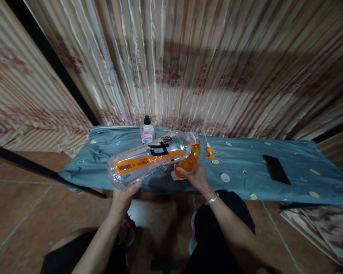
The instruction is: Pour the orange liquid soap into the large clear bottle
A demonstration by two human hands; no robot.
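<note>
My left hand (125, 196) is wrapped round the lower end of a large clear bottle (151, 158) with an orange and silver label. The bottle lies tilted in the air, its open mouth to the right, over the top of an orange translucent bottle (188, 161). Fingers of my right hand (194, 176) grip that orange bottle, which leans a little above a crumpled pale tissue (175, 177). Whether liquid passes between the two mouths cannot be made out. Behind them, an orange pump top (209, 152) with a clear tube rests on the blue-green cloth (234, 163).
A small clear bottle with a black cap (147, 131) stands at the back of the cloth. On the right lie a white round cap (225, 177) and a dark phone (276, 169). Striped curtains (171, 68) hang behind, with black poles (51, 57) at the left.
</note>
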